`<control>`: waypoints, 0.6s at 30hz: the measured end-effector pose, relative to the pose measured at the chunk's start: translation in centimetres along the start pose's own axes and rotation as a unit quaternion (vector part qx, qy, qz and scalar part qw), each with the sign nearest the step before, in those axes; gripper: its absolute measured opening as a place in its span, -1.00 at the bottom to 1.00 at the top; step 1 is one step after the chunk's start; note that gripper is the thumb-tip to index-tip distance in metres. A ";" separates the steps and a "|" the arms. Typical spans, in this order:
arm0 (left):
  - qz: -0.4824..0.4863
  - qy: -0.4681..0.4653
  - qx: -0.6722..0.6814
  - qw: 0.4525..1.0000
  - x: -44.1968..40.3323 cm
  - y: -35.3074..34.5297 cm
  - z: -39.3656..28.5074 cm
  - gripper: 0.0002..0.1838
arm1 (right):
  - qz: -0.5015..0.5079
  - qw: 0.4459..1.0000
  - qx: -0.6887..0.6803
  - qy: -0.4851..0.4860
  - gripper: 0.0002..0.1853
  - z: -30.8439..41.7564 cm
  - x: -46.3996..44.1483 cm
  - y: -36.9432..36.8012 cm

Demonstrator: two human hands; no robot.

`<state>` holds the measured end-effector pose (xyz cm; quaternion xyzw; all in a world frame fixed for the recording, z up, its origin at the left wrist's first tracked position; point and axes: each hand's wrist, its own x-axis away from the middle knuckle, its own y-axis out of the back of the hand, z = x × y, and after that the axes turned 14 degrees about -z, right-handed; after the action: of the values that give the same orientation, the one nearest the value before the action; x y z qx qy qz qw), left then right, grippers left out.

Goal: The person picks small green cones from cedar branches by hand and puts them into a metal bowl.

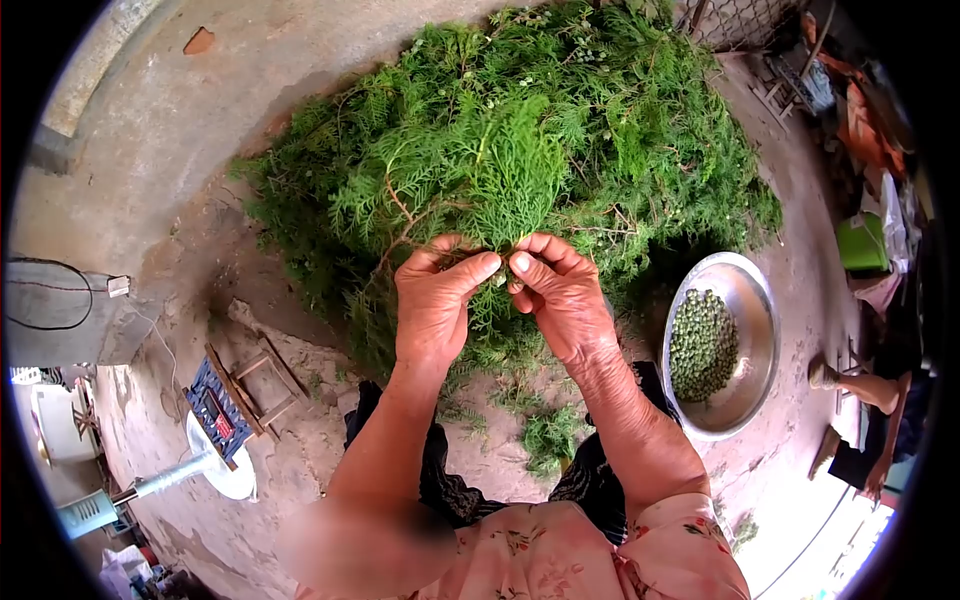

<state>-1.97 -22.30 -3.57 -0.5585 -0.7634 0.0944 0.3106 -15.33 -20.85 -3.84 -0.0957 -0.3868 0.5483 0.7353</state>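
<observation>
A feathery green conifer sprig (515, 190) is held upright between my two hands. My left hand (437, 290) pinches its lower part between thumb and fingers. Close beside it, my right hand (562, 290) pinches the same sprig near its base, where a small pale-green bit shows between the thumbs. Beyond both hands spreads a large heap of cut conifer branches (650, 140). On my right stands a metal basin (757, 330), tilted in view, with many small round green cones (703, 345) in it.
A small wooden stool (275, 385) with a dark woven seat stands at left, by a white fan (220, 465). Loose green clippings (552, 440) lie between my knees. Another person's leg (870, 390) shows at far right, near a green container (862, 243).
</observation>
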 end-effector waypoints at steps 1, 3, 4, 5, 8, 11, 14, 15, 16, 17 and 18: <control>-0.009 0.001 -0.003 1.000 0.0 0.0 0.0 -0.78 | -0.004 0.999 0.025 0.023 -0.81 0.0 0.0 -0.1; -0.014 -0.008 -0.013 1.000 0.0 0.0 0.1 -0.77 | -0.008 0.998 0.051 0.045 -0.84 0.1 0.1 -0.1; -0.018 -0.018 -0.023 0.999 0.0 0.0 0.1 -0.77 | 0.003 0.996 0.081 0.048 -0.87 0.2 0.1 -0.1; -0.019 -0.018 -0.023 0.999 0.0 0.0 0.1 -0.77 | 0.015 0.993 0.110 0.050 -0.90 0.3 0.1 0.0; -0.019 0.003 -0.026 0.999 -0.2 0.2 0.1 -0.77 | 0.021 0.998 -0.039 -0.044 -0.95 0.2 -0.3 0.3; -0.018 0.045 -0.020 0.999 -0.7 0.6 0.0 -0.77 | 0.006 0.996 -0.047 -0.073 -0.94 0.0 -0.4 0.4; -0.020 0.096 -0.010 0.995 -0.7 0.4 -0.3 -0.78 | 0.010 0.995 -0.051 -0.084 -0.90 0.7 -0.3 0.0; -0.019 0.098 -0.013 0.995 -0.7 0.4 -0.3 -0.79 | 0.009 0.995 -0.051 -0.084 -0.90 0.6 -0.4 0.2; -0.018 0.099 -0.016 0.995 -0.7 0.5 -0.4 -0.81 | 0.023 0.994 -0.057 -0.085 -0.88 0.4 -0.6 0.6; -0.018 0.099 -0.017 0.995 -0.7 0.5 -0.4 -0.81 | 0.037 0.994 -0.063 -0.087 -0.86 0.3 -0.7 0.7; -0.007 0.102 -0.023 0.995 -0.7 0.5 -0.5 -0.82 | 0.037 0.994 -0.063 -0.087 -0.86 0.3 -0.6 0.6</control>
<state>-1.17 -22.84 -3.73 -0.5665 -0.7339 0.0169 0.3743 -16.09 -21.28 -4.26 -0.1081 -0.4792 0.5559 0.6706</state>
